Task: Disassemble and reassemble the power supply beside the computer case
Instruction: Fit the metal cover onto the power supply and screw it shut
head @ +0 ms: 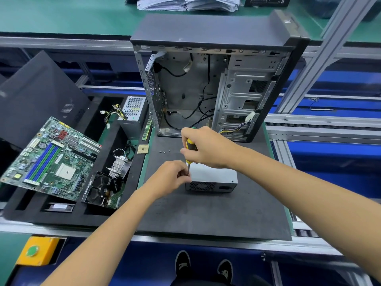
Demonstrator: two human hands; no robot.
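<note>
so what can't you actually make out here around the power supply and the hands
- Screwdriver tip and any screw under it: head view, hidden by the left hand.
- Power supply far side: hidden by the right hand.
- Loose screws on the mat: too small to tell their type.

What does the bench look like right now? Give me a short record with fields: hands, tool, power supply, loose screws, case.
right hand: grip closed on the screwdriver handle
left hand: fingers pinched at the screwdriver shaft, at the power supply's upper left corner
screwdriver: yellow and black handle, near upright, tip down at that corner
power supply: lying on the dark mat, vent grille facing the person
loose screws: small cluster on the mat, left of the right hand
computer case: upright, side open, behind the power supply
</note>
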